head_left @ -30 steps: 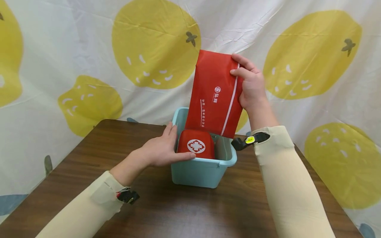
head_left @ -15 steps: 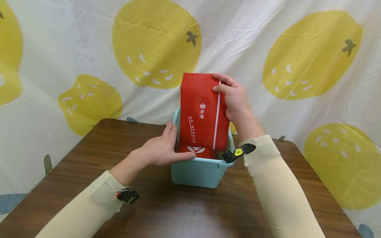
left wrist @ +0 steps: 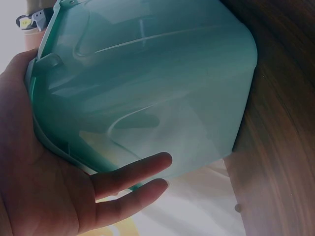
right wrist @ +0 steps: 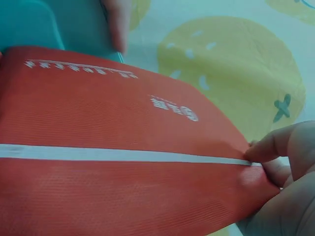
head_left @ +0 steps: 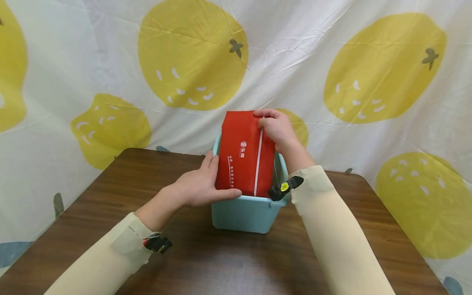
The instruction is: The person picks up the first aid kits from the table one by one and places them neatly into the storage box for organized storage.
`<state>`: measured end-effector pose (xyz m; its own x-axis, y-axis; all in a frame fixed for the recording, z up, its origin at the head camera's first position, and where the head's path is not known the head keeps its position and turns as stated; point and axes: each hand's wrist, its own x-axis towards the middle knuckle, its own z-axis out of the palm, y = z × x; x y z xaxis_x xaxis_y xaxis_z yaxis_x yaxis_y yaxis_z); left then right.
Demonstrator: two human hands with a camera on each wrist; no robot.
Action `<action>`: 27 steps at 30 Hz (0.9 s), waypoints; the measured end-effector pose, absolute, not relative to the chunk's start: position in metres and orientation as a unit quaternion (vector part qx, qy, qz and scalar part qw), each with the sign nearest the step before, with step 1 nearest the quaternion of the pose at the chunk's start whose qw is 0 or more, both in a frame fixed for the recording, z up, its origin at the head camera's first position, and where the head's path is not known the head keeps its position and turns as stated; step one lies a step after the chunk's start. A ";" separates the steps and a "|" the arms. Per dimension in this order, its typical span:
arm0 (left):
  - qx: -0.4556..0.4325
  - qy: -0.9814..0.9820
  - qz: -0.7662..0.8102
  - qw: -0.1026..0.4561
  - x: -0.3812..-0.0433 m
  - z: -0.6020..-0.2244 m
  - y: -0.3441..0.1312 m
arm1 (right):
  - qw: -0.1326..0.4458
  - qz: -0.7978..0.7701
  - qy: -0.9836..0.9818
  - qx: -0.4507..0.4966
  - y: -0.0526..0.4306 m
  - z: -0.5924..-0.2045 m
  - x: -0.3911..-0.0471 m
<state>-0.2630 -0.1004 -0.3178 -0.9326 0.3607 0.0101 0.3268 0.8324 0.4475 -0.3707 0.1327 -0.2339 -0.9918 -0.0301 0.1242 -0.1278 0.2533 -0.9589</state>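
My right hand (head_left: 279, 130) pinches the upper right corner of a flat red pouch (head_left: 241, 157) with white lettering and a white stripe. In the right wrist view, its fingers and thumb (right wrist: 290, 164) grip the pouch's end by the stripe. The pouch leans down into a light-blue plastic bin (head_left: 241, 215), its lower end inside the front rim and its top above the back. My left hand (head_left: 195, 185) rests on the bin's left rim, thumb along the front edge. The left wrist view shows two straight fingers (left wrist: 133, 174) against the bin's outside.
The bin stands on a dark brown wooden table (head_left: 147, 262). Behind it hangs a white curtain (head_left: 287, 61) printed with yellow lemons. A dark device with a strap (head_left: 285, 187) is worn on my right wrist, close to the bin's front right corner.
My right hand has moved down and left, lowering the red pouch into the bin. It now covers the red case with a white cross emblem seen earlier. My left hand stays put.
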 end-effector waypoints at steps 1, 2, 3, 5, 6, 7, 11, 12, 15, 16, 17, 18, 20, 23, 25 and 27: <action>0.179 0.957 0.226 0.038 -0.263 -0.318 -0.101 | 0.037 0.599 -0.798 0.053 0.133 -0.234 -0.372; 0.178 0.957 0.225 0.038 -0.263 -0.318 -0.101 | 0.033 0.589 -0.806 0.054 0.133 -0.235 -0.373; 0.176 0.958 0.224 0.039 -0.263 -0.318 -0.101 | 0.028 0.578 -0.813 0.056 0.134 -0.235 -0.374; 0.174 0.959 0.221 0.040 -0.263 -0.318 -0.101 | 0.015 0.556 -0.829 0.057 0.135 -0.238 -0.376; 0.173 0.959 0.219 0.041 -0.263 -0.318 -0.101 | 0.007 0.544 -0.837 0.056 0.135 -0.241 -0.377; 0.173 0.960 0.218 0.041 -0.263 -0.318 -0.101 | -0.003 0.532 -0.845 0.055 0.136 -0.243 -0.379; 0.173 0.960 0.217 0.041 -0.264 -0.319 -0.100 | -0.043 0.487 -0.872 0.042 0.140 -0.254 -0.385; 0.173 0.960 0.217 0.042 -0.264 -0.319 -0.100 | -0.053 0.478 -0.876 0.041 0.141 -0.257 -0.386; 0.174 0.959 0.218 0.043 -0.264 -0.320 -0.101 | -0.071 0.460 -0.884 0.042 0.145 -0.262 -0.390; 0.175 0.959 0.217 0.042 -0.264 -0.319 -0.101 | -0.074 0.454 -0.887 0.045 0.146 -0.263 -0.390; 0.174 0.960 0.216 0.042 -0.264 -0.319 -0.101 | -0.077 0.448 -0.889 0.049 0.147 -0.264 -0.391; 0.174 0.960 0.215 0.040 -0.264 -0.319 -0.101 | -0.080 0.442 -0.892 0.054 0.148 -0.265 -0.392; 0.174 0.961 0.213 0.037 -0.264 -0.318 -0.101 | -0.084 0.427 -0.898 0.068 0.149 -0.265 -0.393; 0.174 0.961 0.213 0.034 -0.264 -0.318 -0.100 | -0.083 0.398 -0.909 0.092 0.150 -0.266 -0.394; 0.177 0.960 0.215 0.034 -0.265 -0.318 -0.100 | -0.075 0.379 -0.916 0.104 0.150 -0.267 -0.394; 0.179 0.959 0.218 0.034 -0.265 -0.318 -0.100 | -0.067 0.370 -0.920 0.109 0.151 -0.267 -0.393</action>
